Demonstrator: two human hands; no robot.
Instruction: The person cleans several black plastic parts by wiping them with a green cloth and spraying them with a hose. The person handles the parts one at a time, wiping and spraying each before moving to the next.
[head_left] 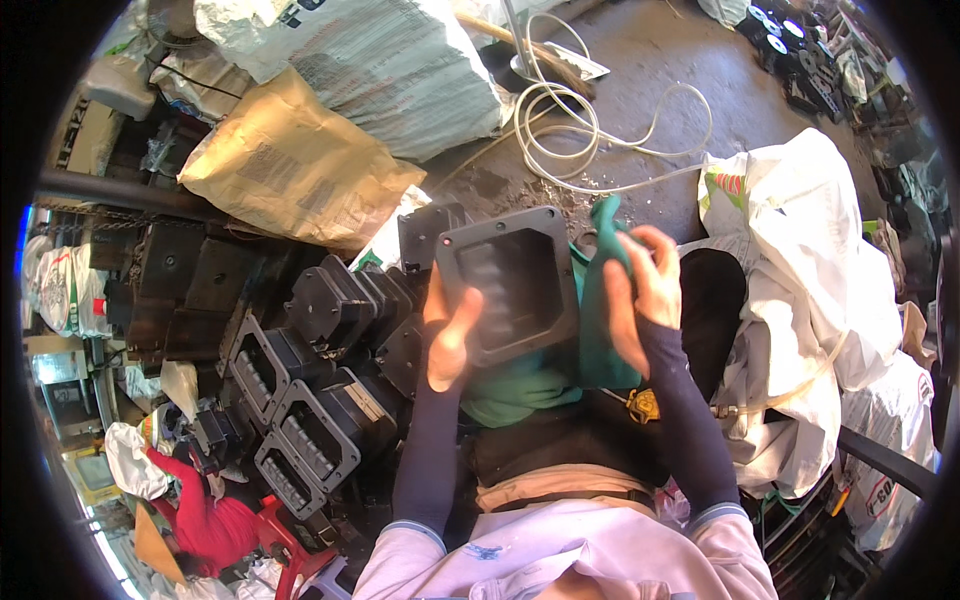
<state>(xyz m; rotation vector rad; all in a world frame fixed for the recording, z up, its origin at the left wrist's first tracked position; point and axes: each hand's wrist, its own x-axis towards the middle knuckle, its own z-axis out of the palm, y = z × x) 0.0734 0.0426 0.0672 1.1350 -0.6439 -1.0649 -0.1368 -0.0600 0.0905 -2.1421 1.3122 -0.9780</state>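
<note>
My left hand (452,340) grips a black square plastic housing (530,285) at its left edge, thumb over the rim. The housing's open side faces up, with small holes at the flange corners; its inside is slightly blurred. A green cloth (605,330) hangs beside its right edge. My right hand (650,285) holds this cloth, fingers bent around it and apart from the housing. More green cloth (520,390) lies over my lap, below the housing.
Several similar black housings (320,440) are piled at the left. Beyond them are a brown paper sack (300,165) and a large white sack (390,70). A pale hose (590,130) coils on the floor. White sacks (800,260) stand right. Another person in red (215,520) is lower left.
</note>
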